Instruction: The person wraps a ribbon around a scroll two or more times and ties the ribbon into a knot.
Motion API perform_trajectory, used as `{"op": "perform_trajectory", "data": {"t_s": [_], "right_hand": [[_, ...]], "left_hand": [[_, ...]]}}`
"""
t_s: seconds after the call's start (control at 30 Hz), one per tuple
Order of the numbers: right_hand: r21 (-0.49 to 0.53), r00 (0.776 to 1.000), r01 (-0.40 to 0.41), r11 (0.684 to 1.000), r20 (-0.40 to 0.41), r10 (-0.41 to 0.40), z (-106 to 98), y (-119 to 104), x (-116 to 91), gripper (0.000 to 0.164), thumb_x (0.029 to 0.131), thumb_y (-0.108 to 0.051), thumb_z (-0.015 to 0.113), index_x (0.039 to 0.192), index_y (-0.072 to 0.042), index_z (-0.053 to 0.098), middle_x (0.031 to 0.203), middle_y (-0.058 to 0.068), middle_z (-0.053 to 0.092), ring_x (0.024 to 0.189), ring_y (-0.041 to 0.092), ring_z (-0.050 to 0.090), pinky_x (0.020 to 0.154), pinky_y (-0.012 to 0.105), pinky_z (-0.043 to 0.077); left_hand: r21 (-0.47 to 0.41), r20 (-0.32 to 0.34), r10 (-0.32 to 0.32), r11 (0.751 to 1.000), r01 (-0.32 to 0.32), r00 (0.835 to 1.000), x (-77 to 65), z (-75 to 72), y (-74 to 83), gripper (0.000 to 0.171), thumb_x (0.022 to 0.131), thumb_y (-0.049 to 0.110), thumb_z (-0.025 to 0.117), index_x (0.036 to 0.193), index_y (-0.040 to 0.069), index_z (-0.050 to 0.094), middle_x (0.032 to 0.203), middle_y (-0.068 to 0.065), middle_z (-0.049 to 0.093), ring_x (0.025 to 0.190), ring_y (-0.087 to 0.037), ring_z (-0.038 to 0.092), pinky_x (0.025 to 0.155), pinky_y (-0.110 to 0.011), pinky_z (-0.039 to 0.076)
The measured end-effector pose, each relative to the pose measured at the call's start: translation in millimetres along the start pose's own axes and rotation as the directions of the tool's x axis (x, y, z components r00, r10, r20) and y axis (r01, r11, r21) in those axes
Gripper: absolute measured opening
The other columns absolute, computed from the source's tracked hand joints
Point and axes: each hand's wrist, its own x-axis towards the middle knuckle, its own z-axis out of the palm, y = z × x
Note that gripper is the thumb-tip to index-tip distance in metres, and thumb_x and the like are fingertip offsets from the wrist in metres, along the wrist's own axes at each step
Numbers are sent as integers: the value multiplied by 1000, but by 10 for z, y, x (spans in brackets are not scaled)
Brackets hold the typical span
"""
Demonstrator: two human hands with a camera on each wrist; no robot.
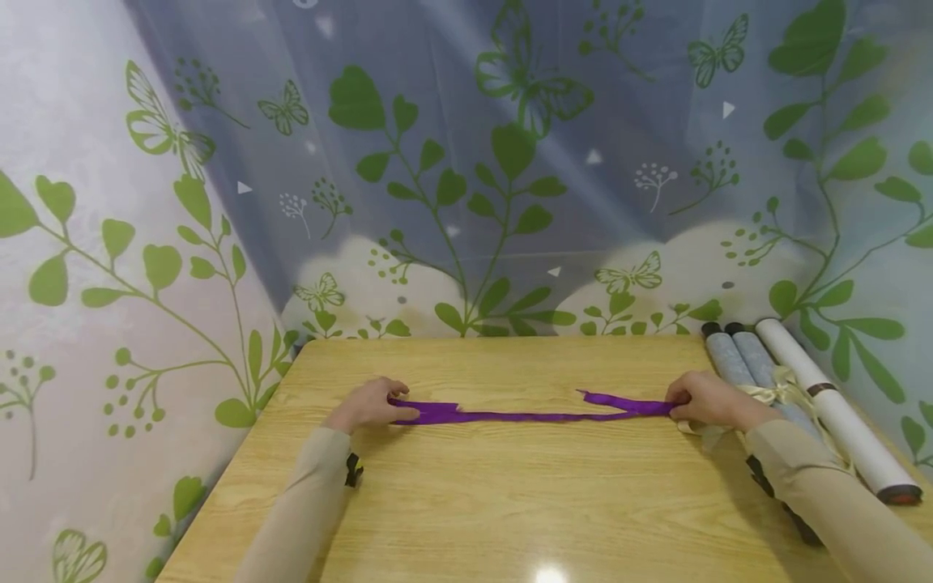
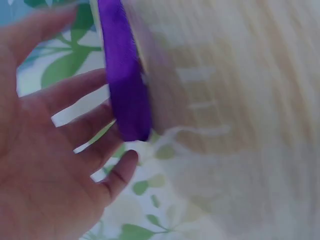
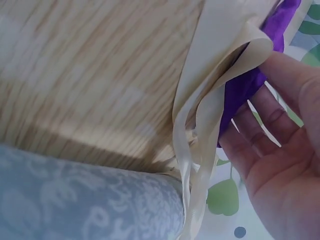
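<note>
A long purple ribbon (image 1: 539, 417) stretches side to side across the wooden table, its ends doubled back near each hand. At the left end, my left hand (image 1: 372, 402) touches the ribbon. In the left wrist view the folded ribbon (image 2: 125, 75) passes in front of its fairly straight, spread fingers, with the thumb apart. My right hand (image 1: 710, 399) pinches the other end between thumb and fingers. Beside that grip, the right wrist view shows cream ribbon loops (image 3: 210, 115) lying against the purple ribbon (image 3: 245, 92).
Grey-blue patterned rolls (image 1: 729, 356) lie at the table's right side, tied with a cream ribbon bow (image 1: 783, 389). Next to them, a white roll (image 1: 845, 413) runs along the right edge. Leaf-and-butterfly printed cloth (image 1: 474, 162) hangs behind the wooden table (image 1: 510, 502) and to its sides.
</note>
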Motion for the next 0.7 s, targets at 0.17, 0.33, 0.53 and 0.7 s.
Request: {"op": "perform_trajectory", "data": {"t_s": [0.17, 0.33, 0.53, 0.7], "right_hand": [[-14, 1000, 8, 1000, -8, -8, 5, -10, 0, 8, 86, -7, 71, 80, -12, 72, 71, -7, 66, 59, 2, 52, 55, 22, 44], [-35, 999, 28, 999, -16, -29, 2, 10, -13, 9, 85, -6, 72, 78, -12, 72, 72, -6, 67, 60, 2, 52, 56, 23, 45], [-57, 999, 28, 998, -20, -29, 2, 60, -49, 7, 81, -7, 76, 77, -12, 74, 73, -6, 69, 65, 2, 56, 58, 24, 47], [-88, 999, 41, 995, -33, -44, 1, 94, -77, 8, 78, -9, 79, 74, -14, 75, 72, -8, 68, 65, 0, 56, 58, 23, 47]], "left_hand": [[124, 4, 30, 992, -31, 1000, -3, 20, 115, 20, 82, 23, 79, 100, 14, 76, 101, -3, 74, 100, -26, 66, 95, -54, 44], [167, -28, 34, 986, -29, 999, -13, 7, 128, 6, 84, 6, 73, 84, 11, 77, 87, -2, 75, 90, -25, 68, 86, -48, 52], [155, -40, -15, 988, 21, 999, 20, -20, 42, 6, 83, 6, 74, 83, 12, 77, 86, -1, 75, 82, -20, 65, 77, -39, 53], [116, -32, -32, 993, 36, 999, 26, -37, -27, 8, 83, 4, 73, 85, 11, 78, 91, -3, 75, 84, -20, 65, 76, -38, 53]]}}
